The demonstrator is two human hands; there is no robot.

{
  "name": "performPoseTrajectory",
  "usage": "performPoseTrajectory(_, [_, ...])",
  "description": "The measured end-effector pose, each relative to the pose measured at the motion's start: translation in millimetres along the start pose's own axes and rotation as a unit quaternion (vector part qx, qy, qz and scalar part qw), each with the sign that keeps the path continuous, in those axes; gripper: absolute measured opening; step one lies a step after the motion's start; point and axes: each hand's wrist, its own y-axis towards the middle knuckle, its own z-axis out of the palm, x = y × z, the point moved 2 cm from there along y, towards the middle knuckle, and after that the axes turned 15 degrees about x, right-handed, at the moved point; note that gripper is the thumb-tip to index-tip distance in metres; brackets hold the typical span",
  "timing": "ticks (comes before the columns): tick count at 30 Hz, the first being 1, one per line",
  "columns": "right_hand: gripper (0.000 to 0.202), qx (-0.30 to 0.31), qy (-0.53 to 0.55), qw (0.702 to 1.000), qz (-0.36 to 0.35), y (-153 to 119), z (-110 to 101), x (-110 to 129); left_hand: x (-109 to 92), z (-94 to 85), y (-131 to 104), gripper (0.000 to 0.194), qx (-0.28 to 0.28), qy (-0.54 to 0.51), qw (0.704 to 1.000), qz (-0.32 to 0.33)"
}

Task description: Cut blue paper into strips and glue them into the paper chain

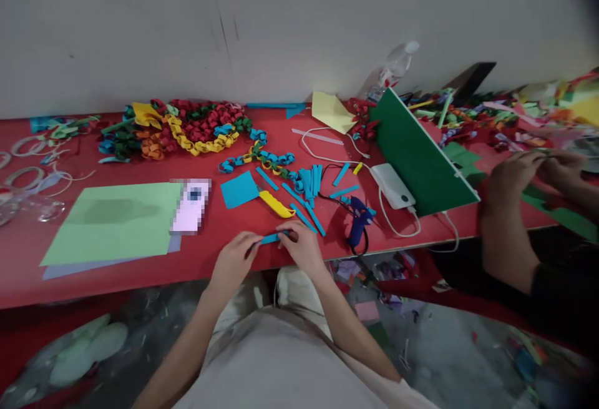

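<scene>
Blue strip (270, 238): held over the table (196, 258), near its front edge.
Left grip (235, 263), right grip (304, 248): pinched on its ends.
Yellow cutter (277, 204): laid just beyond, beside loose strips (315, 219).
Glue gun (358, 218): placed to the right.

Pale shirt (276, 359), off-white trousers (294, 293).

The green board (421, 153) stands on edge. Bottle (392, 73): behind the board. Power bank (392, 185): just left of the board, white cable (381, 206) connected. Phone (191, 208): left of the board, well apart.
</scene>
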Motion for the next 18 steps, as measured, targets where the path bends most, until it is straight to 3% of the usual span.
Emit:
performPoseTrajectory(3, [0.027,0.001,-0.099,0.995,-0.011,-17.7,14.0,3.5,-5.3,17.9,-22.6,0.025,0.008,0.091,0.996,0.014])
performPoseTrajectory(8, [0.028,0.052,-0.24,0.968,-0.047,-37.7,20.4,12.4,-15.4,24.9,-40.8,0.029,0.018,0.193,0.98,0.034])
performPoseTrajectory(12, [0.035,0.015,-0.322,0.946,-0.029,-44.1,5.3,0.2,-12.1,23.4,-46.2,0.037,0.004,0.233,0.971,0.045])
performPoseTrajectory(18, [0.034,-0.055,-0.365,0.929,-0.026,-57.5,1.8,-2.3,-4.8,17.5,-29.3,0.018,-0.017,0.246,0.967,0.059])
